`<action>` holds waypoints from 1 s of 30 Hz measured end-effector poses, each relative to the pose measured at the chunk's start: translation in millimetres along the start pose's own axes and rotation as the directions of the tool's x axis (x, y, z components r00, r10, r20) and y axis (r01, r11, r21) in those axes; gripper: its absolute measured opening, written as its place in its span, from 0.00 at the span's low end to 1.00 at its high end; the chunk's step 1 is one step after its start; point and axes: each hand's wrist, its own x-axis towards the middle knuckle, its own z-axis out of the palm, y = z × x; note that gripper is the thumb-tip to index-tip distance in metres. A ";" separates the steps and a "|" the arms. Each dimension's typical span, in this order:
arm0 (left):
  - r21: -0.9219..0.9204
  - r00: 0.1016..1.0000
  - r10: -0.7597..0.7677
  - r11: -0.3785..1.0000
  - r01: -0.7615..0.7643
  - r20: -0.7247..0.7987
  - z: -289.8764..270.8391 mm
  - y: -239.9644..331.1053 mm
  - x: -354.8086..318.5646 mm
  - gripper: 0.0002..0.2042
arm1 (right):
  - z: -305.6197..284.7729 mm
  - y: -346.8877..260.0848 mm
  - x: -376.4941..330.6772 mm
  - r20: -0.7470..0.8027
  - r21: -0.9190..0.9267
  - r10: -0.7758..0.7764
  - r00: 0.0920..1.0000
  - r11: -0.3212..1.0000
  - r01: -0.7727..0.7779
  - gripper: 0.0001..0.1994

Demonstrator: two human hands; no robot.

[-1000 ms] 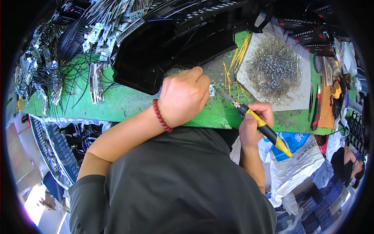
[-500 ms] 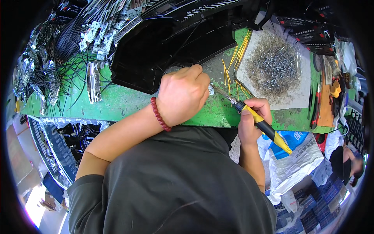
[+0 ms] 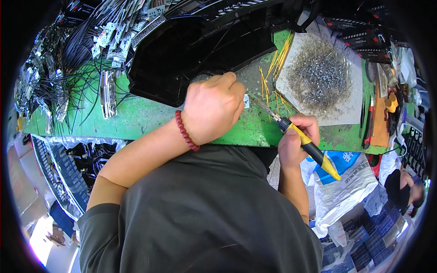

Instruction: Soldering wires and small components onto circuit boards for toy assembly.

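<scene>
My left hand [image 3: 214,108], with a red bead bracelet [image 3: 185,131] at the wrist, rests curled low over the green workbench, back up. Its fingertips are hidden, so what it grips does not show. A small pale metal-looking piece [image 3: 246,101] pokes out beside its fingers. My right hand [image 3: 298,142] is closed pen-like round a yellow and black soldering iron [image 3: 312,150], whose thin metal tip slants up and left, just right of that piece. Against the left hand's far side lies a large black plastic shell [image 3: 166,59], its hollow side up.
Thin yellow wires [image 3: 265,84] lie beyond the iron's tip. A heap of tiny metal parts [image 3: 321,75] covers a white sheet [image 3: 348,116]. Metal strips [image 3: 108,95] and black cables [image 3: 84,54] crowd the left side; a red-handled tool [image 3: 370,123] lies at right. Another person [image 3: 405,189] is at far right.
The soldering iron has shifted slightly, its tip pulling a little away from the small piece. My left hand stays almost in place.
</scene>
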 end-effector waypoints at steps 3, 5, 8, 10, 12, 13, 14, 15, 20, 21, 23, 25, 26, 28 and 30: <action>0.002 1.000 0.000 1.000 0.000 0.009 -0.1 -0.1 -0.5 0.06 | -0.1 -0.8 -1.0 0.018 -0.027 -0.015 1.000 1.000 0.016 0.11; -0.003 1.000 -0.002 1.000 0.002 -0.001 0.7 0.1 -0.7 0.06 | 0.4 -0.2 -1.7 0.027 -0.044 -0.024 0.999 0.999 0.025 0.11; 0.004 1.000 -0.003 1.000 0.003 -0.009 1.4 1.0 -0.6 0.06 | 0.2 -1.2 -2.0 0.046 -0.067 -0.029 0.999 0.997 0.032 0.11; 0.002 1.000 -0.001 1.000 0.001 -0.006 1.1 0.7 -0.6 0.06 | -0.3 -2.1 -2.4 0.057 -0.075 -0.025 0.998 0.997 0.029 0.11; 0.000 1.000 0.001 1.000 -0.001 -0.004 1.3 0.4 -0.3 0.06 | -0.9 -2.8 -2.8 0.075 -0.117 -0.004 0.997 0.993 0.012 0.11; -0.002 1.000 0.005 1.000 -0.005 -0.009 1.7 0.0 -0.3 0.06 | -1.0 -2.9 -2.5 0.075 -0.118 -0.003 0.997 0.993 0.012 0.11; -0.004 1.000 0.010 1.000 -0.010 -0.015 1.9 -0.2 -0.3 0.07 | -1.0 -3.1 -2.2 0.078 -0.120 -0.005 0.997 0.993 0.015 0.11; -0.004 1.000 0.010 1.000 -0.010 -0.015 1.5 -0.3 0.1 0.07 | -0.9 -3.3 -1.8 0.081 -0.122 -0.007 0.997 0.992 0.017 0.11; 0.003 1.000 0.011 1.000 -0.011 0.009 0.5 0.2 0.8 0.07 | -0.4 -2.2 0.1 0.092 -0.154 0.000 0.996 0.988 0.014 0.10; 0.003 1.000 0.011 1.000 -0.011 0.010 0.5 0.1 0.9 0.07 | -0.7 -1.9 0.2 0.095 -0.152 -0.003 0.995 0.988 0.018 0.10; -0.004 1.000 0.014 1.000 -0.014 0.019 0.6 -0.2 1.3 0.07 | -1.0 -5.7 -2.3 0.081 -0.163 0.028 0.996 0.987 -0.015 0.10; -0.001 1.000 0.016 1.000 -0.016 0.020 -0.1 -0.6 1.2 0.07 | 0.1 -5.8 -3.2 0.069 -0.170 0.059 0.996 0.984 -0.047 0.10; 0.003 1.000 0.016 1.000 -0.016 0.021 -0.7 -0.6 1.0 0.07 | 1.4 -3.6 -2.9 0.021 -0.109 0.025 0.999 0.994 -0.022 0.11; 0.004 1.000 0.020 1.000 -0.020 0.016 -1.2 -0.4 1.6 0.07 | 1.3 -2.6 -3.2 -0.040 -0.050 0.005 0.999 0.999 -0.007 0.13; 0.000 1.000 0.026 1.000 -0.026 0.012 0.1 -0.5 2.2 0.07 | -0.2 -2.6 -3.4 -0.031 -0.066 -0.003 1.000 0.998 0.001 0.13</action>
